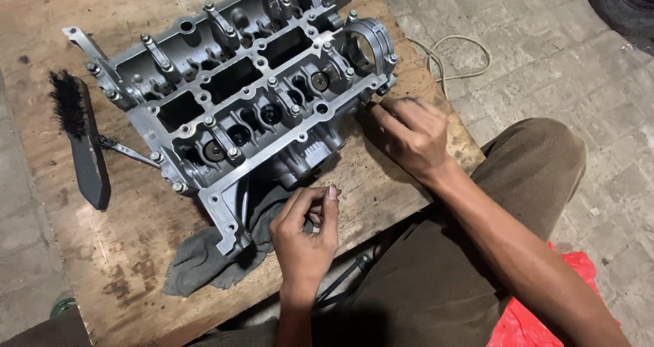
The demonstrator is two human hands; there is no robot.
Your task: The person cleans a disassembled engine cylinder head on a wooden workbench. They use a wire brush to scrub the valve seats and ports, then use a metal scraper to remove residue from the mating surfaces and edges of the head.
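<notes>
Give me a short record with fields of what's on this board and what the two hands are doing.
Surface: worn wooden board on a paved floor
Main thing: grey metal cylinder head, lying on a grey rag
Left hand: fingertips pinched together beside the rag; anything held is too small to tell
Right hand: resting on the board, fingers at the cylinder head's right end
Nearby: black brush left of the cylinder head; a cord on the floor

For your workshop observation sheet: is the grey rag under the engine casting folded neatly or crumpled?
Crumpled. The grey rag lies in loose bunched folds on the wooden board, partly tucked under the metal engine casting, beside the left hand.
</notes>
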